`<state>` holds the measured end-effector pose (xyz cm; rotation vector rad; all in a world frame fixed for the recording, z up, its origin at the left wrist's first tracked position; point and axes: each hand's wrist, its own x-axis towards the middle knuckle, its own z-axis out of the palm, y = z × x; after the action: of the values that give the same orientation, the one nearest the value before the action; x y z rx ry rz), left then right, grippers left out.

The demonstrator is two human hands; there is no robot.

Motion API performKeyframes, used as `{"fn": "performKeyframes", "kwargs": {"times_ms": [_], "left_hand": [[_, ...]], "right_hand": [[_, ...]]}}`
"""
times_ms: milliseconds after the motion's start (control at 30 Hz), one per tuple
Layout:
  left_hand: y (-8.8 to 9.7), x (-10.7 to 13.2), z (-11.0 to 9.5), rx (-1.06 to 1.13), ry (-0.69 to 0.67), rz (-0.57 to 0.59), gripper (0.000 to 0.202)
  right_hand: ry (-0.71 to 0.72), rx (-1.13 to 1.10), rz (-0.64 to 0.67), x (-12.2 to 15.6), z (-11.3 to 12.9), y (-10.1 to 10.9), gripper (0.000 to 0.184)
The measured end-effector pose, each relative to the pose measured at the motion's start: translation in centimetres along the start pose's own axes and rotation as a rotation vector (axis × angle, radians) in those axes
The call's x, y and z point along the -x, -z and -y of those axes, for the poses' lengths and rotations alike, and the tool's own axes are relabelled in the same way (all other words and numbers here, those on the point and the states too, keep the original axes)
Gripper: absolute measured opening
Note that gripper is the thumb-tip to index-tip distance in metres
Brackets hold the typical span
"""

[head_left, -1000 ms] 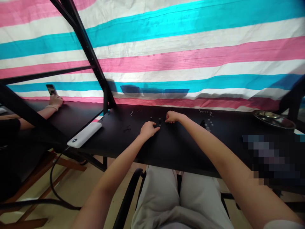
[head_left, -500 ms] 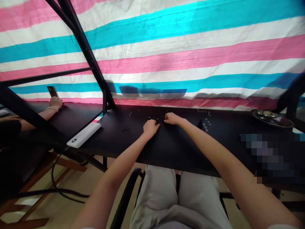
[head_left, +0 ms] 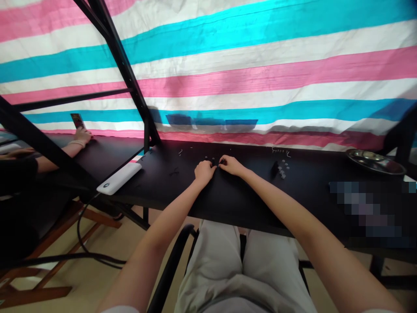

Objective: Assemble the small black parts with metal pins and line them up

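Over the black table (head_left: 182, 191), my left hand (head_left: 204, 172) and my right hand (head_left: 232, 166) are close together, fingertips almost meeting. The fingers of each are pinched. Something small and dark shows at the fingertips, too small to name. Just beyond my left hand lie a tiny clear round piece (head_left: 206, 157) and another like it. To the right of my right hand are a small black piece (head_left: 275, 168) and several clear round pieces (head_left: 282, 174). Thin dark bits (head_left: 174, 171) lie left of my left hand.
A shiny metal plate (head_left: 374, 163) stands at the right, behind a blurred-out dark item (head_left: 368, 213). A white power strip (head_left: 120, 179) with a cable lies at the table's left. Small pale pieces (head_left: 280, 150) form a row near the striped sheet. Another person's hand (head_left: 84, 135) holds a card-like object.
My right hand has come slightly left and nearer, closing the gap to my left hand. The whole view has shifted a little.
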<state>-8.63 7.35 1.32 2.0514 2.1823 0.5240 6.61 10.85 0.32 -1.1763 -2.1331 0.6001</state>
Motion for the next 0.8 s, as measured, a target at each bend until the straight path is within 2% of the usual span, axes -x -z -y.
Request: {"fn": "performKeyframes", "kwargs": {"times_ms": [400, 600, 800], "left_hand": [[0.3, 0.5, -0.1, 0.047, 0.021, -0.002, 0.03], [0.3, 1.0, 0.3, 0.048, 0.003, -0.003, 0.03], [1.0, 2.0, 0.5, 0.014, -0.006, 0.01, 0.028]], "right_hand": [[-0.037, 0.208, 0.123, -1.2, 2.0, 0.2, 0.005], [-0.039, 0.247, 0.15, -0.8, 2.3, 0.0, 0.005], [-0.066, 0.264, 0.175, -0.8, 2.3, 0.2, 0.009]]}}
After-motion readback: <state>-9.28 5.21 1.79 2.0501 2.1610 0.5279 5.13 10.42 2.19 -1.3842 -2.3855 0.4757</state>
